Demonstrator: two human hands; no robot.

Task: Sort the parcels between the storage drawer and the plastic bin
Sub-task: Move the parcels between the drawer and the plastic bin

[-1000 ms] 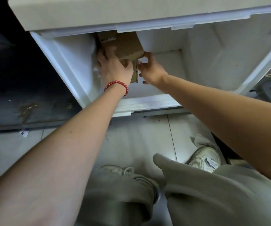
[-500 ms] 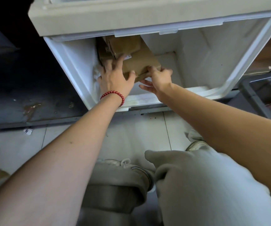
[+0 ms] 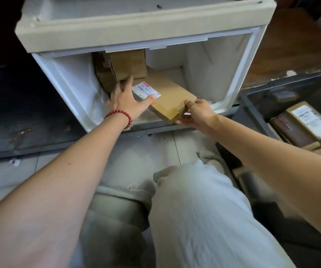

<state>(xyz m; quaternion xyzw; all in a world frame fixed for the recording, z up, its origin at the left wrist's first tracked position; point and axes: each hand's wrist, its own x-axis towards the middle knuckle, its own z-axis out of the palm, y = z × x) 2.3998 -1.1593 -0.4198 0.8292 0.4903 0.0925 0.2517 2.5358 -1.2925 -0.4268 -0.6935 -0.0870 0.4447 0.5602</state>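
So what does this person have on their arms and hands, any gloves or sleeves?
No gloves and no sleeves in view: the left forearm and right forearm are bare up to the frame's edge. The left hand has at its wrist a bracelet of round, glossy red beads. The right hand and its wrist wear nothing visible.

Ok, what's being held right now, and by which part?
The flat cardboard parcel: the right hand pinches its near corner, while the left hand rests open on its labelled end.

Tan labelled parcel (image 3: pixel 172 99) — aslant in drawer (image 3: pixel 74 84)
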